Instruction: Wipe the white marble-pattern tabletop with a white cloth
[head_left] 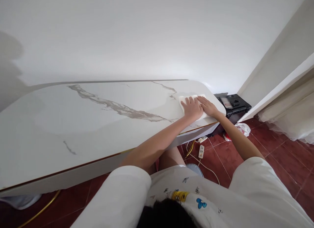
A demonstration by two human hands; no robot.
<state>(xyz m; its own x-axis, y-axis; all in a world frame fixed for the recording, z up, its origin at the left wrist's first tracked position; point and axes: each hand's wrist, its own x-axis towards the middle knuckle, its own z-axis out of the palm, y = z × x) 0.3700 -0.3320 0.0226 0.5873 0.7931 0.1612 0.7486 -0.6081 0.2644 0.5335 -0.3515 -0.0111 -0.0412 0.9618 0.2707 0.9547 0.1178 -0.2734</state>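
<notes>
My left hand (192, 107) presses down on a folded white cloth (182, 99) near the right end of a white marble-patterned tabletop (73, 123). Its fingers are slightly spread over the cloth. Close against it, my right hand (208, 107) lies with fingers stretched out on the cloth, the fingertips meeting the left hand. Both palms hide most of the cloth.
A white wall (147, 35) runs behind the table. Beside the right end sits a black case (236, 105). On the red tiled floor (282, 166) are a power strip (201, 151), cables and a plastic bag (244, 129). A pale curtain (289, 113) hangs at right.
</notes>
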